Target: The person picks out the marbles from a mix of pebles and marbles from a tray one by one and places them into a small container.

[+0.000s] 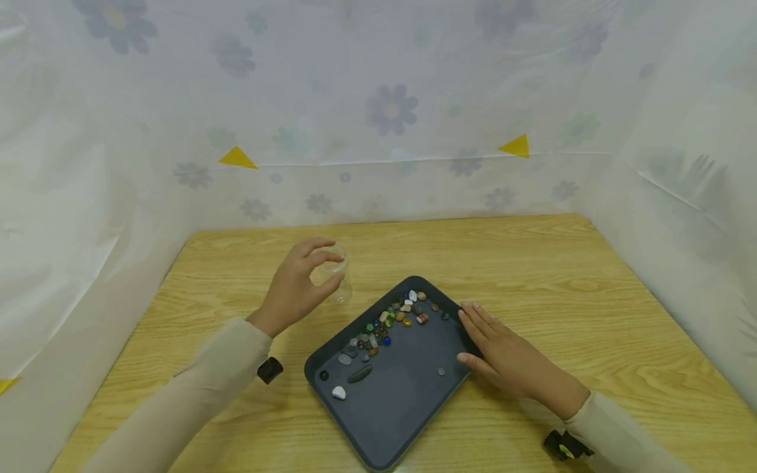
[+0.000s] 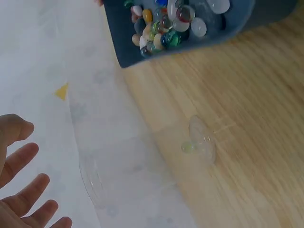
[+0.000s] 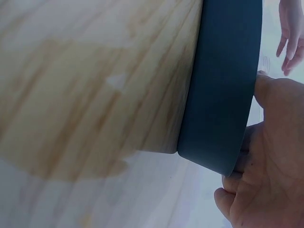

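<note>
My left hand (image 1: 298, 286) is beside a clear glass jar (image 1: 341, 290), its thumb and fingers spread apart near the mouth with nothing between them. In the left wrist view a gap shows between those fingers and the jar (image 2: 203, 142). A small pale green marble (image 2: 186, 147) appears at the jar's bottom. My right hand (image 1: 503, 351) rests on the right edge of a dark tray (image 1: 408, 407), fingers fairly straight, thumb at the rim. Several stones and glass marbles (image 1: 387, 322) lie along the tray's far-left side. The right wrist view shows the tray's outer wall (image 3: 223, 80).
The tray stands at an angle on a wood-grain table (image 1: 562, 276). A white stone (image 1: 339, 393), a long dark stone (image 1: 359, 374) and a small pale piece (image 1: 441, 372) lie apart inside it. White flowered sheeting (image 1: 390, 184) encloses the table's back and sides.
</note>
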{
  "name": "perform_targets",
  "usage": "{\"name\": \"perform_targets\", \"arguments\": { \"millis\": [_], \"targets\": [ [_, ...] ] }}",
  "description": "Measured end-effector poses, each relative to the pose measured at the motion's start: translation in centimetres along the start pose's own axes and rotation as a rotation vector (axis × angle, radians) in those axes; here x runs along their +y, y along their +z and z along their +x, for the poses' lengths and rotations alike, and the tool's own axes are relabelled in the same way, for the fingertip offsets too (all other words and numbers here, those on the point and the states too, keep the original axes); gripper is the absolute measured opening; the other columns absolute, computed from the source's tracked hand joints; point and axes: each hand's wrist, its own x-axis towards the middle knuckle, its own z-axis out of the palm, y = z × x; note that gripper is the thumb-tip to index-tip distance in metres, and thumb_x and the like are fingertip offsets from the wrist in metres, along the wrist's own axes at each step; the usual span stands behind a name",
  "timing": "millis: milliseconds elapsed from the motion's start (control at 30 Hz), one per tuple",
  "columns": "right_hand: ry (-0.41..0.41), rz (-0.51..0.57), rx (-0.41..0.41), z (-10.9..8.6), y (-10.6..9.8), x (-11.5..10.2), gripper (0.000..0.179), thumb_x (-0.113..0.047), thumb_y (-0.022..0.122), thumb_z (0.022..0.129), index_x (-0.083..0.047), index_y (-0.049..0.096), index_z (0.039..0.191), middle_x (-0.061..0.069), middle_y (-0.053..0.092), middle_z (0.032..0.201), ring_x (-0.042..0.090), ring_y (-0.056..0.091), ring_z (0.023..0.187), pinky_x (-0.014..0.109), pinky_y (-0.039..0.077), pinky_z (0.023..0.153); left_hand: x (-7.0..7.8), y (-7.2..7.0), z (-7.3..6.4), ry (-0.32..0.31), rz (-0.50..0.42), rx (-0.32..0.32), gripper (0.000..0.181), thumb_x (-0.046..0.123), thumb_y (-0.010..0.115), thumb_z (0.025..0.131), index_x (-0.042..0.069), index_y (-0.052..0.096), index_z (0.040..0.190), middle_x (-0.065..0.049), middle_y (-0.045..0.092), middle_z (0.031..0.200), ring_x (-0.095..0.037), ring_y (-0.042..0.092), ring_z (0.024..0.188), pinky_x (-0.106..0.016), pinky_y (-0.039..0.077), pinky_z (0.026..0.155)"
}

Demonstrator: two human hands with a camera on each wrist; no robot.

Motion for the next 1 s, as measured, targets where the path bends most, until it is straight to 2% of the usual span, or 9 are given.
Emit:
{"name": "perform_targets", "arguments": {
  "millis": [100,167,333,433,733,1000],
  "targets": [
    [0.0,0.002,-0.002,0.0,0.0,0.0,0.075,-0.05,0.041,0.099,0.0,0.021,0.151,0.018,0.013,0.159,0.035,0.012,0.146,0.053,0.021,0.115,1.2,0.5,-0.9,0.138,0.062,-0.039,0.024,0.015,0.075,0.083,0.008,0.069,0.105,-0.015,0.056,0.128,-0.035,0.046,0.127,-0.049,0.042,0.104],
    [0.001,-0.001,-0.003,0.0,0.0,0.0,0.075,-0.05,0.041,0.099,0.0,0.021,0.151,0.018,0.013,0.159,0.035,0.012,0.146,0.053,0.021,0.115,1.9,0.9,-1.6,0.179,0.092,-0.104,0.024,0.017,0.076,0.083,0.01,0.07,0.105,-0.015,0.056,0.128,-0.035,0.043,0.13,-0.048,0.04,0.106],
    [0.001,0.0,-0.002,0.0,0.0,0.1,0.075,-0.05,0.041,0.099,0.0,0.021,0.151,0.018,0.013,0.159,0.035,0.012,0.146,0.053,0.021,0.115,2.6,2.2,-3.2,0.175,0.15,-0.298,0.022,0.021,0.076,0.083,0.012,0.073,0.103,-0.013,0.054,0.132,-0.033,0.037,0.136,-0.047,0.035,0.111],
    [0.001,-0.001,-0.003,0.0,0.0,0.1,0.075,-0.05,0.041,0.099,0.0,0.02,0.151,0.018,0.013,0.159,0.035,0.012,0.146,0.053,0.021,0.115,2.4,2.9,-3.9,0.171,0.172,-0.363,0.022,0.022,0.077,0.081,0.013,0.074,0.101,-0.013,0.055,0.131,-0.035,0.038,0.135,-0.048,0.034,0.111],
    [-0.002,-0.01,-0.001,0.2,0.0,0.0,0.075,-0.049,0.042,0.099,0.0,0.021,0.151,0.018,0.013,0.158,0.035,0.012,0.146,0.052,0.021,0.115,1.5,4.6,-4.9,0.155,0.22,-0.441,0.02,0.024,0.081,0.077,0.015,0.074,0.095,-0.014,0.053,0.133,-0.04,0.04,0.132,-0.052,0.038,0.107],
    [0.008,-0.012,-0.013,0.0,-0.1,0.0,0.076,-0.051,0.041,0.099,0.001,0.021,0.151,0.019,0.014,0.158,0.035,0.013,0.146,0.053,0.021,0.115,1.4,5.3,-5.3,0.15,0.234,-0.435,0.015,0.022,0.081,0.077,0.018,0.074,0.09,-0.011,0.055,0.131,-0.04,0.042,0.13,-0.052,0.041,0.104]
  ]
}}
